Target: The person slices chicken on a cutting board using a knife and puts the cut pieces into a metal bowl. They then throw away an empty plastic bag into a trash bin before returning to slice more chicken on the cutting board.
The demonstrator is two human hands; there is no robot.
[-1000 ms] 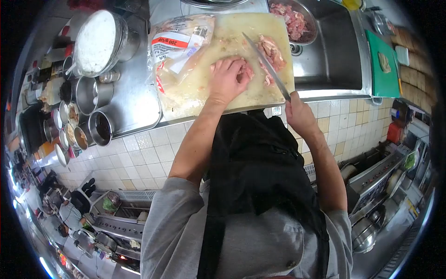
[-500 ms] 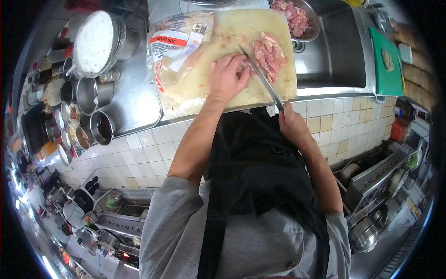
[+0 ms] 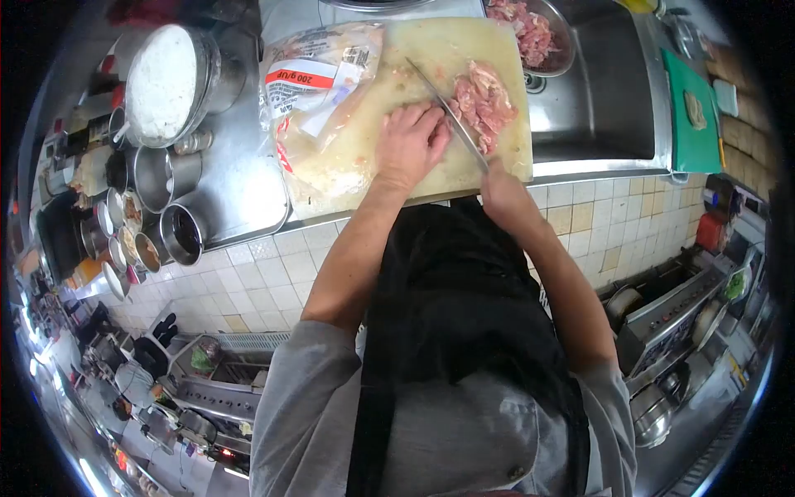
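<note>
A long knife (image 3: 451,112) lies slantwise over the pale cutting board (image 3: 331,178), its handle in my right hand (image 3: 509,199) at the board's front edge. My left hand (image 3: 410,145) is on the board just left of the blade, fingers curled and pressed down; whatever is beneath them is mostly hidden. Right against the blade's other side is a pile of raw pink meat (image 3: 484,103). A clear plastic bag with a red and white label (image 3: 302,79) rests on the board's left part.
A metal bowl of cut meat (image 3: 530,33) stands at the sink (image 3: 592,83). Further right is a green board (image 3: 694,116). To the left are a large tub of white powder (image 3: 166,83) and several metal bowls. A person (image 3: 137,385) is at the far lower left.
The knife and my right hand have moved left, towards my left hand. Beside the blade, the meat pile now looks larger and more spread than at first.
</note>
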